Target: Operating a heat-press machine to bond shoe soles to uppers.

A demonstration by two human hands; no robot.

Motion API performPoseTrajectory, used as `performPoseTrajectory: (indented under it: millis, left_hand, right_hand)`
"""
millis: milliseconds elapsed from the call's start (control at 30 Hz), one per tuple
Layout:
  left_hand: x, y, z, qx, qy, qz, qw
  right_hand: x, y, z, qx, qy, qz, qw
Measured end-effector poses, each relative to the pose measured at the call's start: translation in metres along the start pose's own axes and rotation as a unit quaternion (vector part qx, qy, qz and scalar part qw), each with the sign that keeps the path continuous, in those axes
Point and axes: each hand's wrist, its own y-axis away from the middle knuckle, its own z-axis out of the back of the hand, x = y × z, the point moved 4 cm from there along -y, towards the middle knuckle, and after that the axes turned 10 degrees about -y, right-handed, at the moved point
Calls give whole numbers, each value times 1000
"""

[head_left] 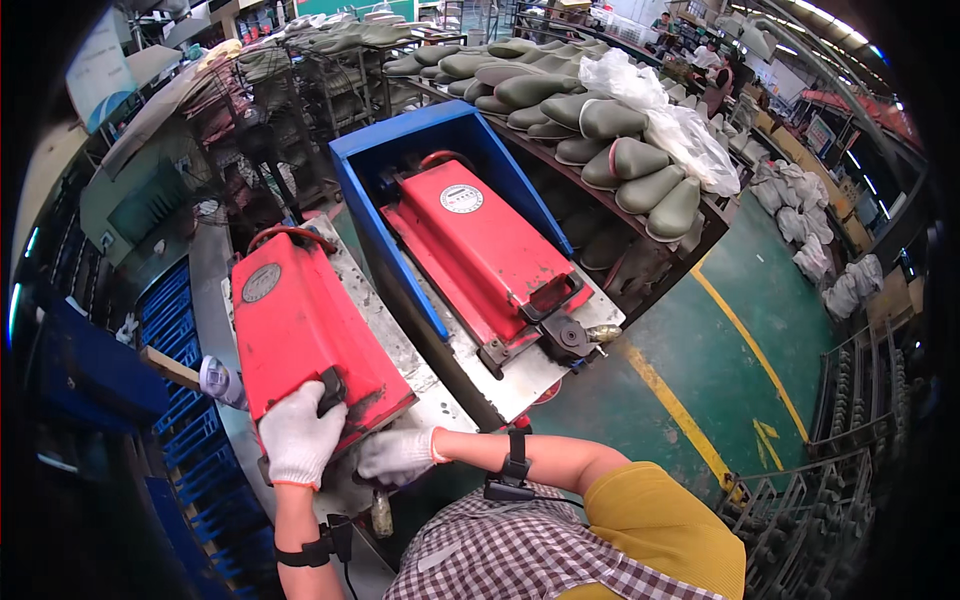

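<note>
**Handle clasped at tabletop's near edge**

A black handle [331, 392] on the left red machine cover [310, 325] is clasped by the gloved left hand [300, 437], its fingers folded against the handle. The cover is set along the pale tabletop [440, 402], front end toward the near edge. Below that end, the gloved right hand [396, 457] is placed; whether anything is gripped there cannot be told. Two red covers are counted, the second [480, 225] housed in one blue hood [400, 128].
</note>
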Motion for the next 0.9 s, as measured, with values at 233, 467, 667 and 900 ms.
performPoseTrajectory:
  millis: [233,467,667,900]
  left_hand:
    - [13,1,75,-360,-70,-80,927]
    - [26,9,50,-391,-128,-63,909]
    - [64,88,-53,-265,271,-84,922]
    - [122,150,-173,-42,820,227,524]
  right_hand:
    - [59,-96,61,-493,354,296,738]
    - [78,-132,61,-534,472,105,694]
    - [82,-114,100,-436,326,315,777]
    - [66,-65,9,-193,-355,253,879]
